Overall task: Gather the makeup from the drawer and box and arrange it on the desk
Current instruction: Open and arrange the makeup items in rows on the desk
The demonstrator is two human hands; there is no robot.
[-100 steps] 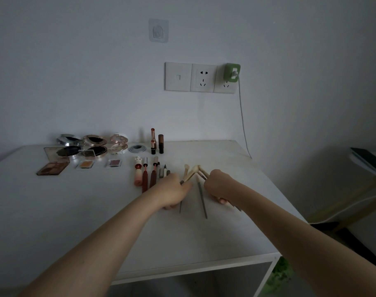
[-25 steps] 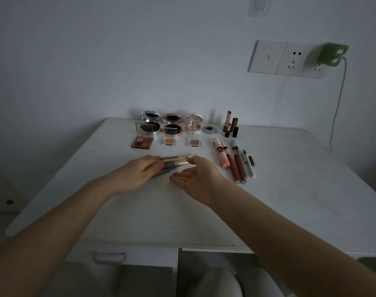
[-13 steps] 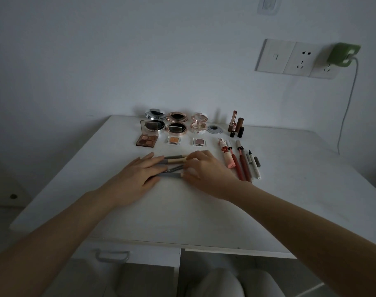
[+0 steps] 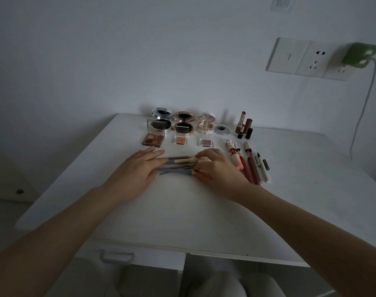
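Makeup brushes (image 4: 179, 166) are seen lying crosswise in a loose bundle at the middle of the white desk (image 4: 182, 215), grey handles to nine o'clock and pale bristle heads to three o'clock. The left hand (image 4: 137, 171) is laid flat on the handle ends, its fingers straight and spread, nothing being gripped. The right hand (image 4: 218, 171) is curled over the bristle ends, with the thumb and bent fingers closed on the bundle.

At twelve o'clock from the brushes three small pans are set in a row: a four-colour eyeshadow palette (image 4: 153, 140) with its clear lid raised, an orange pan (image 4: 180, 139) and a pink pan (image 4: 206, 142). Behind them, nearer the wall, three open round compacts are lined up: silver (image 4: 161, 116), rose-gold (image 4: 184, 123) and pale pink (image 4: 206, 124). A round silver lid (image 4: 221, 130) is placed just beside the pink compact at its three o'clock, and upright lipsticks (image 4: 244, 125) are grouped beyond it.

At three o'clock from the right hand, a row of lip pens and liners (image 4: 250, 166) is laid side by side, the nearest ones partly hidden by the wrist.

On the wall at two o'clock a socket plate (image 4: 305, 58) is mounted, with a green charger (image 4: 360, 55) plugged in. A drawer handle (image 4: 116, 257) is visible under the desk's near edge at seven o'clock.
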